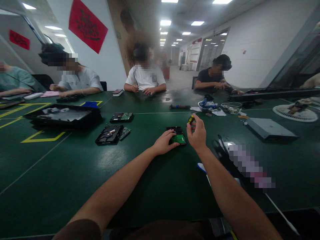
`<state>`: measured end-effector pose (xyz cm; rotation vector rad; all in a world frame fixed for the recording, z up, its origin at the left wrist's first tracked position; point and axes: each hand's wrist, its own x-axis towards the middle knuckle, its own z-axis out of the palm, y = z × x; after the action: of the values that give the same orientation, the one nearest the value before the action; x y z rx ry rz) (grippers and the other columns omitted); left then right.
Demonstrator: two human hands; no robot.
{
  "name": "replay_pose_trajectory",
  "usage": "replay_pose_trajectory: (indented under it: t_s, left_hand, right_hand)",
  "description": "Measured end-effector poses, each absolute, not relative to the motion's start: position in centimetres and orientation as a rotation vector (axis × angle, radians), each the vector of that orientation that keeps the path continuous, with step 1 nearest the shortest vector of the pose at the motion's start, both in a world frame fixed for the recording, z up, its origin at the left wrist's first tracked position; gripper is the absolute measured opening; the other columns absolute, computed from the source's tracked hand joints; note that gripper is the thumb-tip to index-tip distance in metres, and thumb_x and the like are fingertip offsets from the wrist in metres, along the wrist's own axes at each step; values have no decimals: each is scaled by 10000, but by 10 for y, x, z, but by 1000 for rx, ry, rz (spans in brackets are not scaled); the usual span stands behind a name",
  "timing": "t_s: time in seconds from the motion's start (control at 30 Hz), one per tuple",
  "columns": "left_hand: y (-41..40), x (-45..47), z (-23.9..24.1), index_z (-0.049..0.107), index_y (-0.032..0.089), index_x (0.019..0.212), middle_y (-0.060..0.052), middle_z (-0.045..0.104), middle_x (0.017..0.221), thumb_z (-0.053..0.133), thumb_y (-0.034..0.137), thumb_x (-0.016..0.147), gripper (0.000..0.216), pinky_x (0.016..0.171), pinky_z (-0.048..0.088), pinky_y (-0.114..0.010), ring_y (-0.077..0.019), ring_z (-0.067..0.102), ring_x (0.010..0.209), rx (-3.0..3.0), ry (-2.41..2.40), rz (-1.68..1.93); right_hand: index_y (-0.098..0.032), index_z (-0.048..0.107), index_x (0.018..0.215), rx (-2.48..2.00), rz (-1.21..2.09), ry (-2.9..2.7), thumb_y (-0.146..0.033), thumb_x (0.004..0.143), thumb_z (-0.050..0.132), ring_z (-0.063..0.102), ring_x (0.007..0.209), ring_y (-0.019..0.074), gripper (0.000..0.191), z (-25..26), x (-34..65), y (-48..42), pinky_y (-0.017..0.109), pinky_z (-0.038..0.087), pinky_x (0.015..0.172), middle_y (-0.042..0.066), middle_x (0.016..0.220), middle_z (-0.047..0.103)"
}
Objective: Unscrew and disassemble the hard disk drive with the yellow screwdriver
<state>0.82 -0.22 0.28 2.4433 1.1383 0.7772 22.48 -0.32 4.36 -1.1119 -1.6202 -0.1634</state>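
A hard drive [179,139] with a green circuit board facing up lies on the table in front of me. My left hand [165,142] grips its near left side, thumb along the front edge and fingers over the top. Just to the right, my right hand [197,133] is raised beside the drive, its fingers closed round a yellow-and-black screwdriver [191,119]. The screwdriver's tip is hard to make out. Left of my hands sit another hard drive [121,117] and a black drive casing [109,134] with a loose circuit board [125,133] beside it.
A black tray [62,116] stands on the left of the green table [140,173]. To the right are a grey metal box [272,128], a white fan grille [295,111], a basket [208,106] and a blurred-out object [250,166] with a cable. Several people sit across the table.
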Motion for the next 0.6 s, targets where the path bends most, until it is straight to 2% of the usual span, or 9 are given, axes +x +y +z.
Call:
replay_pose_trajectory:
  t_s: [0.13, 0.6]
  left_hand:
    - [-1, 8, 1, 571, 179, 1415, -158, 461, 1593, 695, 566, 908, 650, 1265, 328, -478, -310, 389, 1520, 2452, 1128, 790]
    - [-3, 7, 3, 572, 197, 1421, -149, 452, 1602, 685, 566, 915, 636, 1258, 339, -494, -312, 381, 1524, 2440, 1131, 778]
  right_hand:
    - [-230, 449, 1505, -1122, -164, -1601, -312, 992, 567, 689, 876, 209, 533, 44, 225, -4, 437, 643, 798, 167, 1341, 557]
    - [-215, 422, 1529, -1112, -180, -1609, -283, 977, 556, 651, 1111, 297, 573, 44, 224, -3, 513, 623, 907, 187, 1344, 554]
